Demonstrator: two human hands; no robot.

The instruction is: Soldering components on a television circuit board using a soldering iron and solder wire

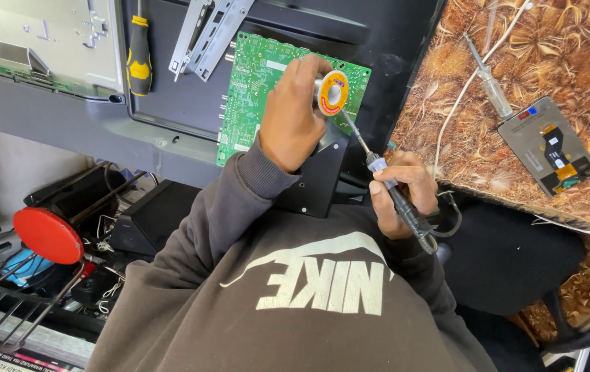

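My left hand [291, 117] is closed around a small spool of solder wire [333, 93] with an orange and yellow label, held over the right part of a green circuit board [250, 89]. The board lies on a large black panel [391, 41]. My right hand [405, 182] grips the dark handle of a soldering iron [415, 224]. Its thin metal tip points up toward the spool and the board's lower right edge. A black angled stand [315, 182] sits under my left wrist.
A yellow and black screwdriver [139, 58] and a metal bracket [205, 31] lie on the panel at top. On the brown patterned cloth [570, 41] at right lie a clear tester screwdriver [493, 86], a white cable and a phone screen part [548, 145]. A red disc [47, 234] sits lower left.
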